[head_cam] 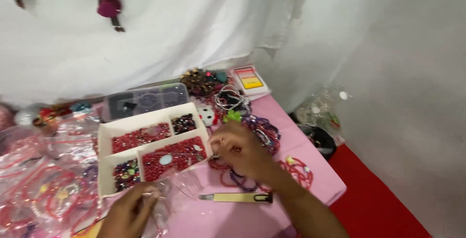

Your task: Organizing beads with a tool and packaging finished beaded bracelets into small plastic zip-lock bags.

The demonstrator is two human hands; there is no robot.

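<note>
Left hand (128, 213) low at the near edge, fingers pinching a clear plastic bag (170, 194) just in front of a white divided tray (109, 131). Right hand (240, 150) beside the tray's right edge, fingers curled over a heap of red and purple bead strings (264, 133) on the pink bench (252, 218); hard to tell whether anything is gripped. Yellow-handled tool (236, 197) flat between both hands. Tray compartments full of red and dark beads. More bagged red strings (43, 189) piled far left.
</note>
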